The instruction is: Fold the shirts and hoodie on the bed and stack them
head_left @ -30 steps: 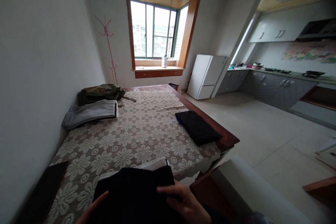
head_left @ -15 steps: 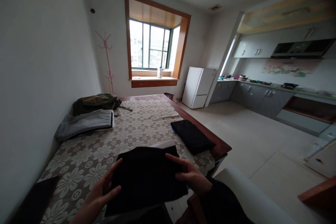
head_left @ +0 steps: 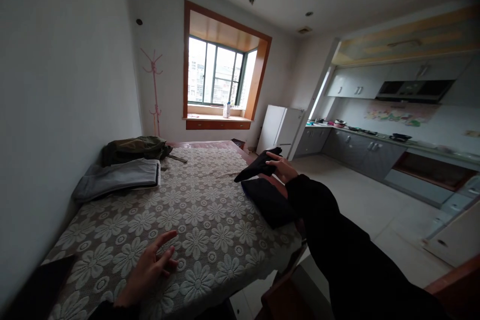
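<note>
My right hand, reaching out over the table's right side, grips a folded black cloth. Just below that cloth lies another folded dark cloth, flat near the table's right edge. Over the near part of the flowered tablecloth is my left hand, its fingers apart and holding nothing. Folded grey clothes rest at the left side, in front of a dark green bag.
A dark flat object is at the near left corner. Beyond the table are a pink coat stand, a window and a white fridge. A wooden chair stands at the near edge.
The black cloth, earlier between both hands at the near edge, has moved forward and right in my right hand. My left hand has let go of it.
</note>
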`<state>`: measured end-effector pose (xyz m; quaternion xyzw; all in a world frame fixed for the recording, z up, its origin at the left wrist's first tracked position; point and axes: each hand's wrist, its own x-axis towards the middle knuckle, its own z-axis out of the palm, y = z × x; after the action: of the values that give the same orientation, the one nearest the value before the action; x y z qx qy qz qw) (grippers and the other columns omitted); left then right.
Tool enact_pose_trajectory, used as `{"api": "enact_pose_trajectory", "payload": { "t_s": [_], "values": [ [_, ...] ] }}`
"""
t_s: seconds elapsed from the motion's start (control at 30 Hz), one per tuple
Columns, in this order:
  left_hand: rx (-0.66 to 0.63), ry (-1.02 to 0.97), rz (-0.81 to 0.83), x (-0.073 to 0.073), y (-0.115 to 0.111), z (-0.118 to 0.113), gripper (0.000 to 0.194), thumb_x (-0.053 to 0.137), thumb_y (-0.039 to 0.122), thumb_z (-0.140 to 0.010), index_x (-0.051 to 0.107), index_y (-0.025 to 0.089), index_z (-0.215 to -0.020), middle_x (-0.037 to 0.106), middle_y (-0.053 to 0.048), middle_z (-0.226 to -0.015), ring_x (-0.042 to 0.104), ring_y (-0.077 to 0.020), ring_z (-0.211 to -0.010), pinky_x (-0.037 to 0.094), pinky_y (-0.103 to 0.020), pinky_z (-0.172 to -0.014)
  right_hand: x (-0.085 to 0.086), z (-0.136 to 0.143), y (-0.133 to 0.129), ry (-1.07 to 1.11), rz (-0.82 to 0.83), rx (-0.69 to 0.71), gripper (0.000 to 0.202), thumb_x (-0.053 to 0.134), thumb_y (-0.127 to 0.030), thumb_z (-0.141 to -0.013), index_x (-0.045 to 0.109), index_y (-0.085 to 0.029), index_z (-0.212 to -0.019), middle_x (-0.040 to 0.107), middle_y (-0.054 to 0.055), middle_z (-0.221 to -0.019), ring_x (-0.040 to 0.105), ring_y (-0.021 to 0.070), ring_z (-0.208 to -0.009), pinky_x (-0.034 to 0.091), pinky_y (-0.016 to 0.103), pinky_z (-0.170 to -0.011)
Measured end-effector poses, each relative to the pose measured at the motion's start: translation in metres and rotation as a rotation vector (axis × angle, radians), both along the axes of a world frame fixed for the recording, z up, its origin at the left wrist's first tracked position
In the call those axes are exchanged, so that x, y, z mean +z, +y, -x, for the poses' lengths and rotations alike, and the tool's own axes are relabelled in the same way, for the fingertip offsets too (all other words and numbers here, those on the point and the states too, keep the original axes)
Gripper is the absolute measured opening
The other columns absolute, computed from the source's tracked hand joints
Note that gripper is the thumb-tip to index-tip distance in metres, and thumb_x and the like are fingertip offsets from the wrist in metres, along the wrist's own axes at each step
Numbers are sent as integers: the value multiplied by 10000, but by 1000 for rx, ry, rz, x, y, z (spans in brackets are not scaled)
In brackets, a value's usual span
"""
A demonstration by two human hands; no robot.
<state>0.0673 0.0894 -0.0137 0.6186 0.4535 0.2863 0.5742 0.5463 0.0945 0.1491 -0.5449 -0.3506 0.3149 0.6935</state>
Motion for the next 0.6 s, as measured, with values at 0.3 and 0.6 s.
{"api": "enact_pose_trajectory", "payload": {
  "t_s": [0.3, 0.6],
  "values": [
    [-19, -24, -29, -1, -1, 1, 630, 669, 605, -780, 623, 264, -1307, 546, -130, -1531, 759, -201, -741, 584, -300, -592, -67, -17, -32, 48, 69, -156, 864, 787, -69, -668, 508, -122, -1484, 772, 43, -851, 708, 175, -646, 614, 267, -596],
    [-24, -18, -13, -4, 0, 2, 617, 638, 578, -826, 585, 250, -1346, 524, -135, -1550, 756, -184, -748, 578, -277, -597, -70, -32, -35, 101, 59, -153, 826, 799, -115, -688, 527, -177, -1465, 758, 9, -824, 712, 171, -696, 609, 255, -618]
  ]
}}
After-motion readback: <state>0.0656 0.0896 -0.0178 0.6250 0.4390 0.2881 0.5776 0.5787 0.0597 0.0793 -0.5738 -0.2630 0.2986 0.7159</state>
